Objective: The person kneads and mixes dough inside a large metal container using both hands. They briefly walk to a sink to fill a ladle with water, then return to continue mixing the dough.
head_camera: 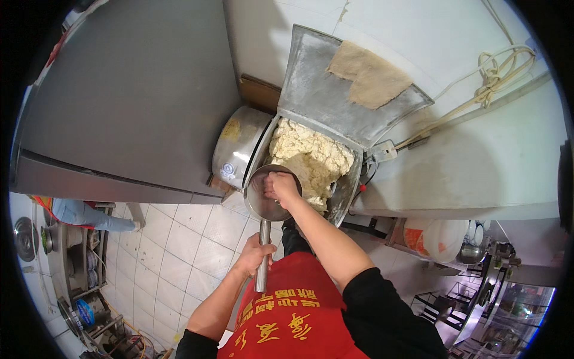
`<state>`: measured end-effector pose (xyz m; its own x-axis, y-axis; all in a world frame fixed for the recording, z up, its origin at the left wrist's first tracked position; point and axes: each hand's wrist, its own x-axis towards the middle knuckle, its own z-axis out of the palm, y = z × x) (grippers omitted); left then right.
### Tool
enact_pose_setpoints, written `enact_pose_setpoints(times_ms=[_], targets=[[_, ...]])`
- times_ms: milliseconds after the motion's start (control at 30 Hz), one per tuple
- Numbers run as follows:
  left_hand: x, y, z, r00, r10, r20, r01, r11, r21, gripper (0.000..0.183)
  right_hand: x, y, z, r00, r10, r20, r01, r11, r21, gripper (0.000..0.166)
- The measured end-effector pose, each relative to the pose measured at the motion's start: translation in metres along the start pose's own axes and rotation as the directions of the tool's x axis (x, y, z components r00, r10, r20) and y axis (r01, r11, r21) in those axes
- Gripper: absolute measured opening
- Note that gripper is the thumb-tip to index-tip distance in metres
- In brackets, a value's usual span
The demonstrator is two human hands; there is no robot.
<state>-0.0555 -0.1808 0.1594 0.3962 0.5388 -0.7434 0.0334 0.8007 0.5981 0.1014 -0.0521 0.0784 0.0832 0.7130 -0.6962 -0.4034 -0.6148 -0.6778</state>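
Note:
My left hand [257,256] grips the tubular handle of a metal ladle [256,197], a deep round bowl on a straight handle. Over the bowl, my right hand [281,188] has its fingers curled inside the rim; whether they pinch anything cannot be told. Behind and beside the ladle, a pale, lumpy mass of dough [314,152] fills much of a metal machine tub [351,197]. The tub's grey lid [309,76] stands raised against the wall, with a brown cloth [372,76] draped over its upper edge. The ladle hides part of the dough and the tub's near corner.
A steel pot [237,143] lies against the tub's left side, next to a large grey cabinet [125,98]. Right of the tub are a power socket [383,152] with cables and a pale ledge [462,188]. Another person's leg [98,217] shows at far left, near a rack.

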Motion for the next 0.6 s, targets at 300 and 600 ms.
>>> enact_pose_setpoints(times_ms=[300,600], targets=[[0.01,-0.006,-0.006,0.997,0.023,-0.069,-0.027,0.998,-0.064,0.023,-0.012,-0.089,-0.051,0.803,0.079,0.59,-0.479,0.675,0.562,0.02],[-0.03,-0.006,-0.039,0.985,0.055,-0.166,-0.068,0.995,-0.077,0.022,0.041,-0.052,-0.103,0.983,-0.16,0.089,0.17,0.618,-0.767,0.031]])
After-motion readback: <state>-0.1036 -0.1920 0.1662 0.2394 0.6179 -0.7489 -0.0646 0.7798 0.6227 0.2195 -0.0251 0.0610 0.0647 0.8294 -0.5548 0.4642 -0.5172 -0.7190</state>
